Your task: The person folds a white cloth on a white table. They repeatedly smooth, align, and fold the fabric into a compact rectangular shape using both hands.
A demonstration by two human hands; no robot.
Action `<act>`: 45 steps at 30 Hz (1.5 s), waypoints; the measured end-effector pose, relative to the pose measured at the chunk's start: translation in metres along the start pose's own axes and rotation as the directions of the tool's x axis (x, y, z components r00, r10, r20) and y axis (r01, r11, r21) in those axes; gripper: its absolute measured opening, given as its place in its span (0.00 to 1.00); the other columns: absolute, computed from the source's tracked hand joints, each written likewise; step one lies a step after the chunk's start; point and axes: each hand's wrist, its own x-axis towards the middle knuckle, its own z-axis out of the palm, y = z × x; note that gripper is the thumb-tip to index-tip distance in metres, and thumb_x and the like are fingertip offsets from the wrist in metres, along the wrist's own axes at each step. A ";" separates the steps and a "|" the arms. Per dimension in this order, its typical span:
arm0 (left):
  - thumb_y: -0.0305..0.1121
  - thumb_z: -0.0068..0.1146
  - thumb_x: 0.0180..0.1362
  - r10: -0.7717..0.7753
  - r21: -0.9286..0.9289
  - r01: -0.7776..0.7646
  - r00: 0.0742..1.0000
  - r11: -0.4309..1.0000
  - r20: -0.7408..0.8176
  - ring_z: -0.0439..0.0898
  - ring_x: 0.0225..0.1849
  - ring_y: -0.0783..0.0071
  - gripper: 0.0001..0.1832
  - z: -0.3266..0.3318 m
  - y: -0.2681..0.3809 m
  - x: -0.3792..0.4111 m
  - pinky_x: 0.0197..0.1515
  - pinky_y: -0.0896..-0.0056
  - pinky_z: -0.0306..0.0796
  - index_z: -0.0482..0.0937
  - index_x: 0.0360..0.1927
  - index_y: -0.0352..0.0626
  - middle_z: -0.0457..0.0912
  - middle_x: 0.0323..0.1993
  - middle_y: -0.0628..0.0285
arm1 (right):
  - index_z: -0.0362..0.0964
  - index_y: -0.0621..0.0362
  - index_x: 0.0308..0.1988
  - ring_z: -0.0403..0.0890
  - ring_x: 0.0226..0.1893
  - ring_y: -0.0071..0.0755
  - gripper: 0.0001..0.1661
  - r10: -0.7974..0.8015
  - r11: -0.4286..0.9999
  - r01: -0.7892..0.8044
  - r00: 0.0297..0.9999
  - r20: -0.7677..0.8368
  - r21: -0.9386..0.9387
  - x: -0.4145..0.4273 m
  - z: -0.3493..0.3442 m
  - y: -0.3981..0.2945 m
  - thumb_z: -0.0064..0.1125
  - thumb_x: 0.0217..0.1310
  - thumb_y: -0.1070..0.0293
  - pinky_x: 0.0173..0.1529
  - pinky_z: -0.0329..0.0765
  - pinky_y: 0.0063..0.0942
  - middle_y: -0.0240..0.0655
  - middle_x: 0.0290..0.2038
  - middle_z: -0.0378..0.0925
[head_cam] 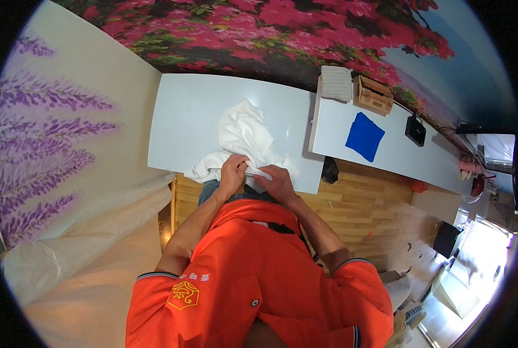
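A crumpled white cloth (244,130) lies on a white table (185,117) and hangs over its front edge, close to my body. My left hand (233,172) pinches a fold of the cloth between thumb and fingers. Just to the right, my right hand (277,182) grips the same gathered part, with a short stretch of cloth between the two hands. What kind of cloth item it is, I cannot tell.
On the adjoining white counter (398,143) to the right are a folded pale cloth (336,83), an open cardboard box (373,95), a blue cloth (364,136) and a black device (415,130). A black bag (330,170) sits below. Walls border the table behind and at left.
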 end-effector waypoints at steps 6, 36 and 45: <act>0.20 0.52 0.62 0.089 -0.005 -0.090 0.993 0.996 -0.071 0.81 0.41 0.63 0.10 -0.027 0.025 0.024 0.45 0.70 0.75 0.81 0.45 0.36 0.81 0.43 0.53 | 0.82 0.63 0.39 0.84 0.33 0.50 0.12 -0.051 0.998 0.047 0.993 -0.108 -0.041 0.011 -0.015 -0.009 0.70 0.56 0.69 0.37 0.79 0.38 0.46 0.32 0.82; 0.19 0.54 0.58 0.087 -0.104 -0.067 0.976 0.992 0.198 0.81 0.52 0.48 0.13 -0.017 0.017 0.042 0.55 0.63 0.74 0.80 0.47 0.36 0.83 0.50 0.49 | 0.84 0.62 0.38 0.82 0.25 0.39 0.10 -0.117 0.993 0.117 0.993 0.009 0.008 0.020 -0.040 -0.025 0.72 0.55 0.72 0.30 0.75 0.33 0.42 0.27 0.82; 0.20 0.51 0.63 -0.021 -0.012 0.023 0.989 1.000 0.144 0.84 0.41 0.62 0.12 -0.072 0.069 0.090 0.46 0.68 0.77 0.79 0.49 0.37 0.86 0.46 0.53 | 0.83 0.63 0.39 0.80 0.26 0.37 0.11 -0.155 0.988 0.155 0.986 -0.053 -0.009 0.049 -0.071 -0.039 0.72 0.56 0.70 0.30 0.75 0.32 0.40 0.27 0.79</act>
